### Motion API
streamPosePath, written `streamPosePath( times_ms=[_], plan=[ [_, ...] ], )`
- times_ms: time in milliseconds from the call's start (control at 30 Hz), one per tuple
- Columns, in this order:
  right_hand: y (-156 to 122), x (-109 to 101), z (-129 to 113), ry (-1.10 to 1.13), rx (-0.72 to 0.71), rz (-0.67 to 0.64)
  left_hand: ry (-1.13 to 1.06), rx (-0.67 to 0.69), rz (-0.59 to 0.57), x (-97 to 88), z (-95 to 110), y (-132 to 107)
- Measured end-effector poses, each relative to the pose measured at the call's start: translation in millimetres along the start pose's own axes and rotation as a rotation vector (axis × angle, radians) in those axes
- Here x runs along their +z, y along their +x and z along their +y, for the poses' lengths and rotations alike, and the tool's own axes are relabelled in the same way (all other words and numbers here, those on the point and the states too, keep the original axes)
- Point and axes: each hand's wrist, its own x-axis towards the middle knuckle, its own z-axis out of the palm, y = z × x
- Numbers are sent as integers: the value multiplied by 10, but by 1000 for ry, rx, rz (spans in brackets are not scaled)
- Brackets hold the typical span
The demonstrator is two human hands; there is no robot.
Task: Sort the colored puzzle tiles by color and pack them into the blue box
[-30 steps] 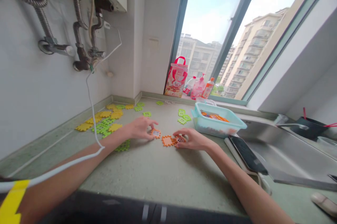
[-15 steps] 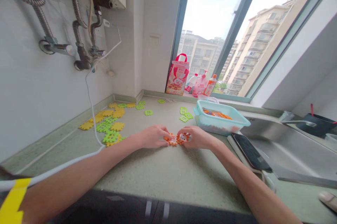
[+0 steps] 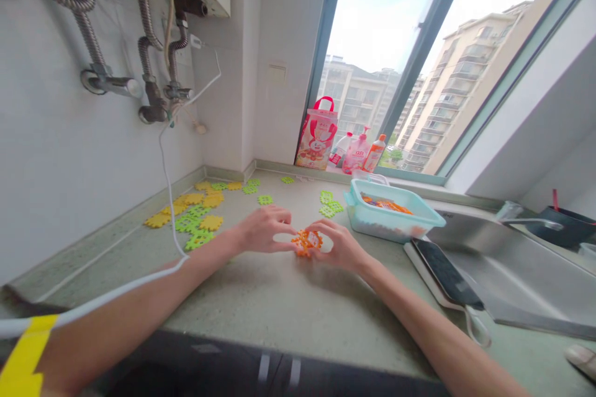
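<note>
Orange notched puzzle pieces [image 3: 306,242] with white patterned middles sit between my hands, just over the worktop. They overlap in one small cluster, so I cannot tell whether they are joined. My left hand [image 3: 266,230] pinches the cluster's left edge with thumb and fingertips, leaving a gap behind them. From the other side, my right hand [image 3: 339,244] curls its thumb and fingers round the right edge. Beyond the hands lie loose green pieces [image 3: 331,206] and, to the left, a spread of yellow pieces [image 3: 212,223] mixed with green ones.
A light-blue tub [image 3: 395,223] holding orange pieces stands at the right, beside the steel sink [image 3: 470,260]. A dark phone [image 3: 444,273] lies along the sink's edge. A white cable [image 3: 139,283] crosses above my left forearm. Bottles [image 3: 357,151] and a pink bag [image 3: 316,142] line the windowsill.
The two orange pieces were side by side, one in each hand; they now overlap in one cluster. My right hand has shifted left. The whole view has moved slightly.
</note>
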Motion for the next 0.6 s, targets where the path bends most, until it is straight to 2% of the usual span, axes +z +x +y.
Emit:
streamPosePath(
  times_ms=[133,300,467,600],
  plan=[
    [-9,85,-11,-27,23,-149,66,-29,109,-169,-143,-55],
    [38,157,4,-51,32,-159,69,-107,78,-126,-192,-111],
    [77,244,27,-73,56,-118,-16,-152,87,-72,53,-59],
    [73,96,44,-58,-28,-145,-119,-166,127,-45,300,-21]
  ],
)
